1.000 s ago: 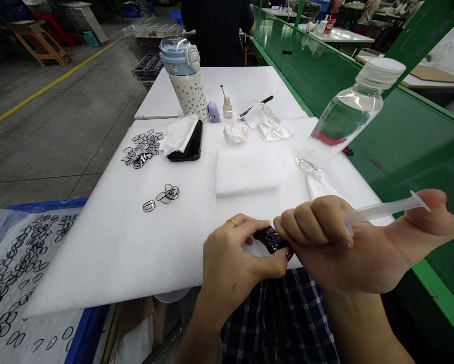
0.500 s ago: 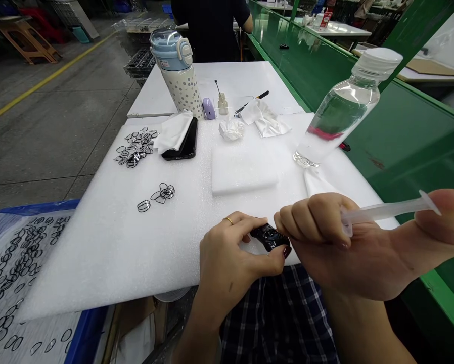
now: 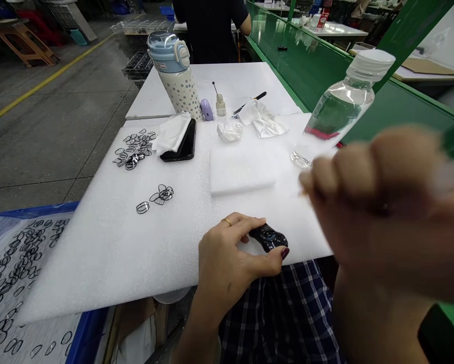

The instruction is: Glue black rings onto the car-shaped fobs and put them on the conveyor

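The left hand [image 3: 227, 253] pinches a glossy black piece [image 3: 268, 237] in a firm grip, resting it on the near edge of a white foam sheet [image 3: 109, 258]. The raised right hand [image 3: 374, 202] is too blurred to tell its grip.

no readable text anywhere, all too small

The right hand [image 3: 371, 202] has lifted away from the glossy black piece [image 3: 268, 237] and now hangs higher and farther right, a motion-blurred fist over the edge of the white foam sheet [image 3: 98, 268], just beside the base of the water bottle [image 3: 341, 101]. The syringe [image 3: 452, 174] has become a pale smear at the right edge of the view, too blurred to make out.
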`<state>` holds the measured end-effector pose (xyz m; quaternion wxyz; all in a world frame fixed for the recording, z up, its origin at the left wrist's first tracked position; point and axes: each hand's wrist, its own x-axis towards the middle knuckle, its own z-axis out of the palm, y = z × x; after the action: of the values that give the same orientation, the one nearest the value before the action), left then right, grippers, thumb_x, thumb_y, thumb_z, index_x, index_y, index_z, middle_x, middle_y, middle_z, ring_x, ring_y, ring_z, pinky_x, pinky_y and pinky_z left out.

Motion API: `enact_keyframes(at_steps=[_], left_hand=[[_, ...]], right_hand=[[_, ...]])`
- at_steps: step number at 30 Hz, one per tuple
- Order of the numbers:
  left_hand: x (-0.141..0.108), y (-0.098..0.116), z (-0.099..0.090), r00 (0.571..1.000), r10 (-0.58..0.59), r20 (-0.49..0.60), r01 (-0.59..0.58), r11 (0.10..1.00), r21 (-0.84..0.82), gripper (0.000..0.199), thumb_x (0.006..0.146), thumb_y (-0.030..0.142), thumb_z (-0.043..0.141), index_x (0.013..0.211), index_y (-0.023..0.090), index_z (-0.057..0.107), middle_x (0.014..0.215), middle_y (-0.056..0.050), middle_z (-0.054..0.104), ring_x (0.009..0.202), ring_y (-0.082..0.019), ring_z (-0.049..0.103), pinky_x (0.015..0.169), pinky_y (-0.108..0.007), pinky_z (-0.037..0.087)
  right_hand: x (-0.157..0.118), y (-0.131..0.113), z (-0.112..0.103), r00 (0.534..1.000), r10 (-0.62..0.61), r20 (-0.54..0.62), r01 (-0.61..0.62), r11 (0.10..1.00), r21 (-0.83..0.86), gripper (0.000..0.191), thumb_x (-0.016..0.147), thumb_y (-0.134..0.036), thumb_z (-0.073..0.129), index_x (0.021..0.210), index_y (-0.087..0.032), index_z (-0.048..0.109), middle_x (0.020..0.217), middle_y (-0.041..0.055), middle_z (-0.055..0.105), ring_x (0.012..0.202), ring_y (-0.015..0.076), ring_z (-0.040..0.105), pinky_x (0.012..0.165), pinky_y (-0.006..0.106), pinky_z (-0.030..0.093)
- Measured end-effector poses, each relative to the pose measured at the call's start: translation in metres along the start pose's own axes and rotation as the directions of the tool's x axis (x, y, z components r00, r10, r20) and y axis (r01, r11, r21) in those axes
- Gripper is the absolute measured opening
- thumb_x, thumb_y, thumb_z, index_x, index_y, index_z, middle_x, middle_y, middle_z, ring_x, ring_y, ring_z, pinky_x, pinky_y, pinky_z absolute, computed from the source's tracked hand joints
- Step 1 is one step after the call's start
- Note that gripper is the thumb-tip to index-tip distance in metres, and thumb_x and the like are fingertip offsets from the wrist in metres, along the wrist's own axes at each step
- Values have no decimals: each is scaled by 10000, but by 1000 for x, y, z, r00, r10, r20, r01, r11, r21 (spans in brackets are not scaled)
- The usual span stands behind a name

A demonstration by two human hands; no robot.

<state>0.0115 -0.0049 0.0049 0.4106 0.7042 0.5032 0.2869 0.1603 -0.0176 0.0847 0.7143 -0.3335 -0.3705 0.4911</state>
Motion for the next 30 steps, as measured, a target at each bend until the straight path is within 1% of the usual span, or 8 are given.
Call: enact_keyframes(at_steps=[3, 8, 13, 18, 20, 25, 28, 30], left_hand=[[-1, -2, -1, 1000, -2, 4, 2, 1000, 9, 401, 574, 331, 797, 962, 242, 748, 883, -3, 690, 705, -188, 560, 640, -366, 498], [-4, -10, -4, 985, 172, 20, -173, 978, 115, 445, 564, 230, 765, 1006, 216, 722, 1020, -36, 699, 883, -251, 614, 826, -458, 541], [-6, -22, -5, 907, 416, 64, -417, 868, 269, 540, 641, 210, 737, 1170, 215, 628, 1192, -59, 651, 1099, -285, 550, 921, -485, 527], [-7, -19, 0, 914, 400, 72, -402, 865, 299, 537, 650, 148, 699, 1175, 220, 616, 1257, -69, 618, 1143, -292, 542, 933, -496, 524], [-11, -17, -1, 927, 366, 83, -374, 885, 277, 555, 657, 169, 720, 1196, 240, 608, 1302, -70, 588, 1184, -302, 522, 954, -503, 513], [-14, -23, -40, 956, 267, 122, -277, 958, 75, 550, 716, 310, 766, 1236, 352, 594, 1340, -20, 569, 1191, -263, 556, 1008, -425, 487], [-6, -37, -88, 986, 109, -123, -77, 967, 243, 253, 850, 403, 619, 1065, 300, 700, 1091, -30, 702, 999, -251, 645, 879, -396, 520], [2, -49, -118, 953, 27, -303, 114, 892, 438, 286, 876, 406, 543, 1040, 249, 717, 1065, -54, 713, 939, -276, 654, 807, -409, 504]], right_hand=[[45, 20, 13, 976, -218, -1, 218, 976, 0, 652, 1012, -348, -22, 549, -187, 408, 627, 0, 339, 600, 120, 383, 656, 291, 349], [92, 78, 7, 993, 107, 55, -82, 936, -341, 565, 894, -656, 356, 714, -182, 606, 737, 33, 595, 715, 154, 547, 726, 311, 423], [53, 34, -38, 921, -387, -47, 297, 776, -556, 200, 875, -398, 562, 880, -214, 640, 884, 18, 619, 862, 167, 576, 822, 312, 433], [31, 16, -97, 911, -338, -234, -208, 112, -972, 243, 812, -380, 585, 654, -198, 617, 608, 12, 573, 579, 165, 461, 598, 320, 297], [30, 28, -108, 945, -243, -219, -235, -36, -971, 225, 785, -393, 596, 687, -201, 660, 670, 34, 622, 611, 190, 482, 609, 333, 283], [23, 35, -112, 963, -181, -198, -149, 252, -956, 206, 802, -404, 554, 807, -217, 640, 752, 40, 613, 679, 200, 517, 658, 345, 357], [17, 24, -117, 942, -69, -328, -233, 568, -789, 261, 799, -536, 546, 810, -277, 578, 636, 12, 465, 549, 181, 388, 518, 341, 298], [13, 19, -122, 919, -15, -394, -325, 537, -778, 307, 780, -592, 549, 774, -287, 580, 634, 27, 464, 546, 191, 376, 496, 354, 267]])
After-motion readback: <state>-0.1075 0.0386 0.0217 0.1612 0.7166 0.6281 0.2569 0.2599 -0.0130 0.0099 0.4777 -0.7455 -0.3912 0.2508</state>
